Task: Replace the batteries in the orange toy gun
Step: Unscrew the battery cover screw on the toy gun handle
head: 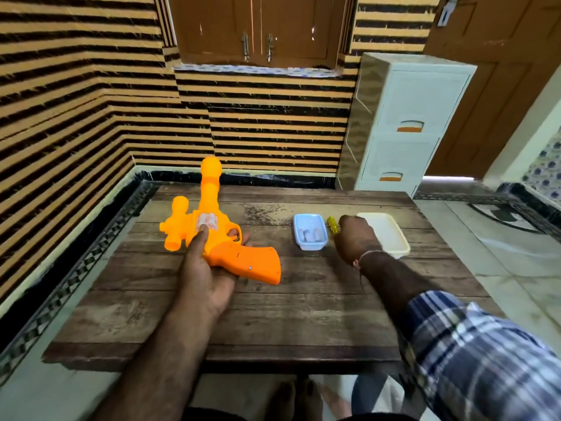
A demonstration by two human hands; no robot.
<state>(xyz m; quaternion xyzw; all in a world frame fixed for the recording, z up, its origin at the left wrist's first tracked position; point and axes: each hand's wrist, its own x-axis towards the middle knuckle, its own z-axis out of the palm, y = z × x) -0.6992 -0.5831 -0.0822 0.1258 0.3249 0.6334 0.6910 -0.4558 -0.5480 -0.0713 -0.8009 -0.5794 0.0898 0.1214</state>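
Observation:
The orange toy gun (pixel 212 229) lies on its side in my left hand (pixel 206 268), barrel pointing away, grip toward the right with a small screw showing. My thumb presses on its body and my fingers curl under it. My right hand (pixel 356 238) is over a yellow-handled screwdriver (pixel 332 223), fingers curled down onto it; the tool is mostly hidden. A small light-blue tray (pixel 318 245) just left of the screwdriver holds a few batteries (pixel 309 234).
A cream plastic tray (pixel 391 238) sits right of my right hand. Everything rests on a low wooden table (pixel 273 314). A white drawer cabinet (pixel 403 126) stands behind the table's far right corner, with a striped wall at the left and back.

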